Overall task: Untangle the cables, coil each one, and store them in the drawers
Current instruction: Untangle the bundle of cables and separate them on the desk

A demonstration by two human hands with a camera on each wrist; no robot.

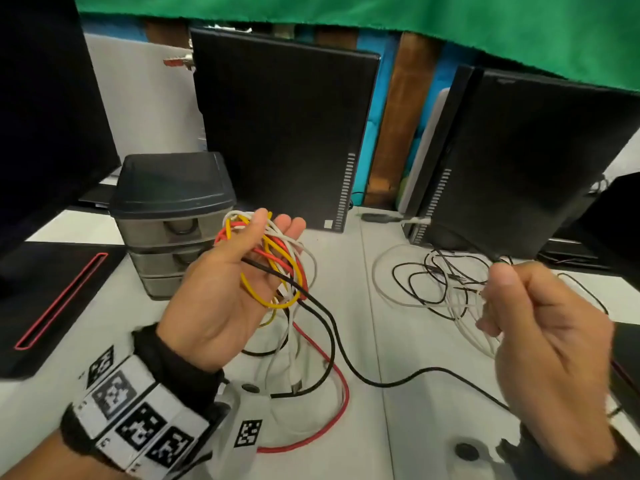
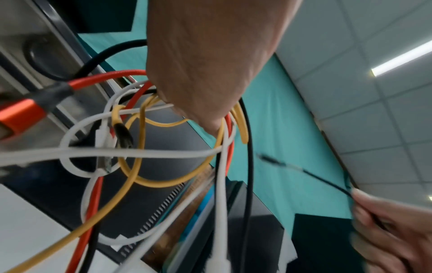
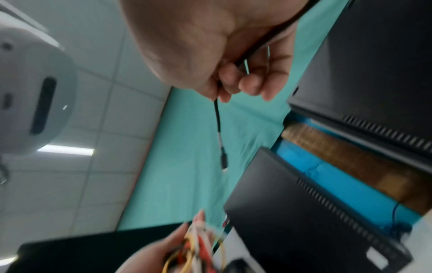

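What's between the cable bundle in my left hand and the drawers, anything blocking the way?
Nothing stands between them: the left hand holds the tangled bundle right beside the drawer unit. The drawers themselves look closed, and the black cable pinched by the right hand is still threaded through the bundle.

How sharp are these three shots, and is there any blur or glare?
Head view: mostly sharp, wide-angle bending at the edges. Left wrist view: cable bundle slightly smeared, ceiling light glaring. Right wrist view: blurriest, especially the left hand.
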